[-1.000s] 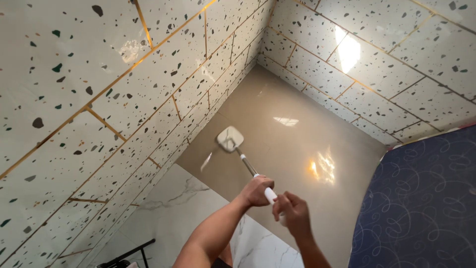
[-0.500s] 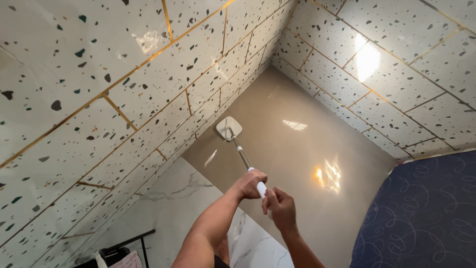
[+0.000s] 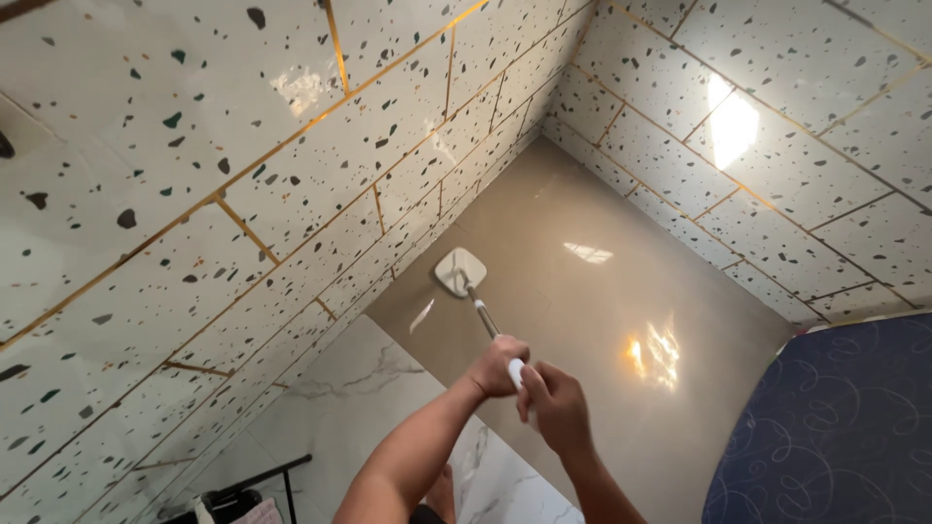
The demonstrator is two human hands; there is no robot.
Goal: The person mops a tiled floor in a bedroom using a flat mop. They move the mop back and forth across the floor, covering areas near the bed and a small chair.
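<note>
While one long-handled mop with a square white pad (image 3: pixel 459 271) rests on the glossy beige floor (image 3: pixel 602 320) at twelve o'clock, two hands, left (image 3: pixel 497 367) and right (image 3: pixel 553 408), each grip clamped around its white handle, extend forward.

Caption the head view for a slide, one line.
Both hands, left hand and right hand, grip a mop on the glossy beige floor beside a speckled tile wall.
</note>
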